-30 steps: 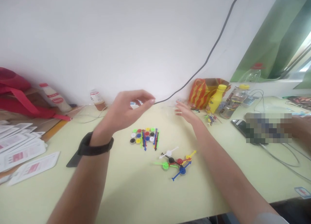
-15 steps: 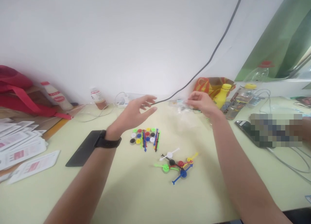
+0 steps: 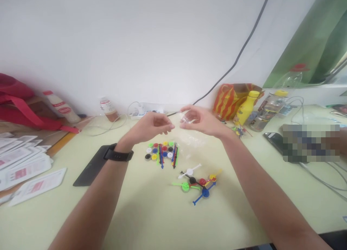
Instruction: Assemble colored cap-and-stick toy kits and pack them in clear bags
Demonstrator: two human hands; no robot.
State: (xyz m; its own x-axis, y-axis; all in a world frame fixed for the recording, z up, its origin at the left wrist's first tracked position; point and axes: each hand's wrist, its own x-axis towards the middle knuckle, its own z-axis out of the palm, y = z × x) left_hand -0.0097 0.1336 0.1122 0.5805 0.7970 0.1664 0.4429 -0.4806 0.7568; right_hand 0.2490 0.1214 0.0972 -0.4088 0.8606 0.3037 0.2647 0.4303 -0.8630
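Evidently, my right hand had the clear bag pinched between thumb and fingers, the film hanging over the bench just right of the discs. My left hand stood near it, a narrow gap between the two; its thumb and fingers were curled in with nothing visible between them, and I could not tell whether the tips met.

In my judgement, film so thin called for a light pinch at one edge, the other thumb set opposite, and wrists high enough that no loose film dragged across the discs.

Materials: the bag was transparent, creased and glossy. The discs were round, apparently moulded plastic, closely clustered, with slim arrows lying in two bundles among them. Nearer me lay the spinners, each an arrow on a round base, variously angled, some overlapping.
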